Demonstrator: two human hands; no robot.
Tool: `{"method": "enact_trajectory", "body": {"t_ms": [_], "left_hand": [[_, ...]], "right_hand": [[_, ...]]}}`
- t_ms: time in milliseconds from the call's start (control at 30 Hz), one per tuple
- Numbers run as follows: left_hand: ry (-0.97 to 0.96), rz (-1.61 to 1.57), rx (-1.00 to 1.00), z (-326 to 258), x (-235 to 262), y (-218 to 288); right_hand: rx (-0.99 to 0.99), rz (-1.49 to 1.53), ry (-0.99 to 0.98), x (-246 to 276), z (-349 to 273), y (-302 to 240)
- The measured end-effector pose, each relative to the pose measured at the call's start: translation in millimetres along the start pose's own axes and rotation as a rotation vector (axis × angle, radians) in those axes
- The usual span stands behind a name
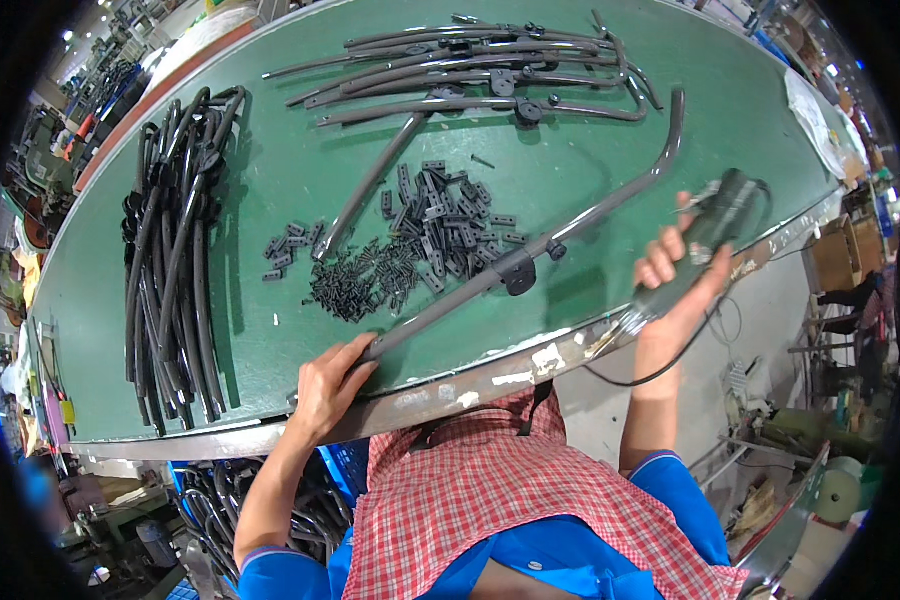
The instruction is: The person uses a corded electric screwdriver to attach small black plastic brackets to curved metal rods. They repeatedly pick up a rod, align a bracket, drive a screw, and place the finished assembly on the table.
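Note:
My left hand (332, 385) is closed round the lower end of a dark bent metal tube (595, 212) at the table's front edge. The tube slants up to the right and curves at its far end, with a black clamp fitting (516, 272) around its middle. In my right hand (685, 275) is a dark corded electric screwdriver (722, 218), held above the right front edge, apart from the tube and slightly blurred. Beyond the tube lie a heap of small dark screws (360, 283) and a pile of black slotted blocks (448, 215).
A bundle of black tubes (175, 270) lies at the left of the green table (270, 360). Several tubes with fittings (490, 75) rest along the far side. A black cable (660, 378) hangs below the right front edge. More tubes (260, 500) stand below at left.

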State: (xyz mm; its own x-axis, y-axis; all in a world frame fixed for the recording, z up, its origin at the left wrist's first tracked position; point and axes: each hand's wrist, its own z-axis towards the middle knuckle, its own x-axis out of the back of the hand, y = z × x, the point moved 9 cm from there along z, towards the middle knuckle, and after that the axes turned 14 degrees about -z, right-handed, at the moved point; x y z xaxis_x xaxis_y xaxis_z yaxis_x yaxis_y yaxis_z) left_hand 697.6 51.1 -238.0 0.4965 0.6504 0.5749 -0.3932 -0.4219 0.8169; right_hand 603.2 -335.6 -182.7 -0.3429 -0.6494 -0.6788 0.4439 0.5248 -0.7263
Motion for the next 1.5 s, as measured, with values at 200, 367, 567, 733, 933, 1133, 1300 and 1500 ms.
{"method": "enact_trajectory", "body": {"t_ms": [200,367,567,733,933,1133,1300,1500], "left_hand": [[-0.057,0.118,-0.14,37.3,-18.4,20.9],[0.003,0.251,-0.27,39.2,-40.6,21.2],[-0.048,-0.018,-0.223,41.7,-26.8,25.6],[0.043,0.085,-0.185,94.3,-6.5,27.6],[0.065,0.142,-0.128,108.9,-31.6,-5.6],[0.154,-0.005,-0.205,102.5,-14.4,-0.9],[0.16,-0.187,-0.193,103.0,-9.7,-1.6],[-0.073,-1.241,0.286,105.1,-42.6,-32.6]], "right_hand": [[-0.295,-0.004,0.016,-17.0,-43.0,91.6],[-0.388,-0.132,0.075,-27.7,-55.4,133.1],[-0.376,-0.201,0.085,-13.7,-70.8,135.7],[-0.371,-0.227,0.078,-19.6,-72.0,138.5],[-0.376,-0.234,0.111,-19.1,-71.9,136.8],[-0.393,-0.203,0.051,-35.7,-67.6,126.6],[-0.033,-0.173,-0.094,-89.8,-18.3,87.9],[0.052,-0.264,-0.007,-140.4,28.9,104.5]]}}
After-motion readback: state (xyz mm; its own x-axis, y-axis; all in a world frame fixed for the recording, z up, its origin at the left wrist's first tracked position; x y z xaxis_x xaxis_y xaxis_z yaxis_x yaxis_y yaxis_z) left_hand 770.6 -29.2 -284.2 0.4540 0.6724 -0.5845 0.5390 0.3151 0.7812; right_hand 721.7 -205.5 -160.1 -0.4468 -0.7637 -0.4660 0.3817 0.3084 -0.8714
